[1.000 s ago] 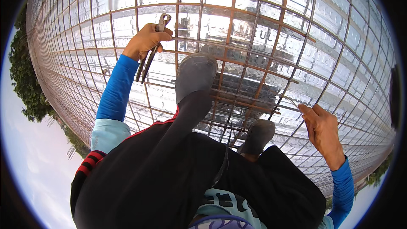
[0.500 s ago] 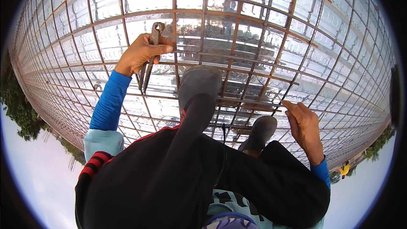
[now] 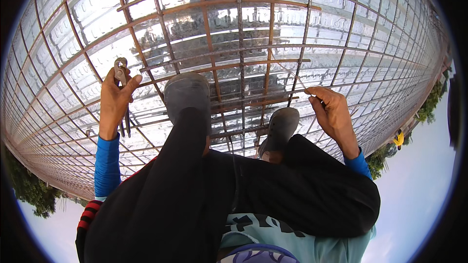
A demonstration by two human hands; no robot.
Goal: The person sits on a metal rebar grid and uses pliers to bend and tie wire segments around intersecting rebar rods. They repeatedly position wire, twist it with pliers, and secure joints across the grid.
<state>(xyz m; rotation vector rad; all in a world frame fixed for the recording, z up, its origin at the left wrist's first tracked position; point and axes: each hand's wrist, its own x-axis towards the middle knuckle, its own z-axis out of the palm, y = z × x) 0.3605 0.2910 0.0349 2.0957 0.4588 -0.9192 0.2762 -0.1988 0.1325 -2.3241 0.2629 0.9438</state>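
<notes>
So the whole frame is filled by a rusty rebar grid (image 3: 239,63) laid over shiny corrugated metal decking (image 3: 83,34), bars bending off toward the rim of the picture. Smack in the middle, the person's own legs in dark trousers (image 3: 195,199) take up most of the lower half and hide a fair bit of the mesh under them. The left grey shoe (image 3: 187,95) sits centre-left on the bars, the right grey shoe (image 3: 282,126) a bit lower and to the right of centre. Trees (image 3: 29,190) peek in at lower left, and at far right there's more green plus a small yellow thing (image 3: 399,139) (too tiny to tell what it is).

The left hand (image 3: 114,100), at middle left, is wrapped tight round a pair of metal pincers (image 3: 120,75), head poking up above the fist and the handles hanging below it. The right hand (image 3: 332,109), at middle right, has finger and thumb pinched on a thin tie wire (image 3: 292,75) that slants up and left across the bars. The hands are well apart, one either side of the legs.

Compared with half a second ago: the left hand with the pincers has dropped lower and further left in frame, off the bar crossing it was up against. The right hand has come up higher, and the view has tilted so the grid fills more of the top
</notes>
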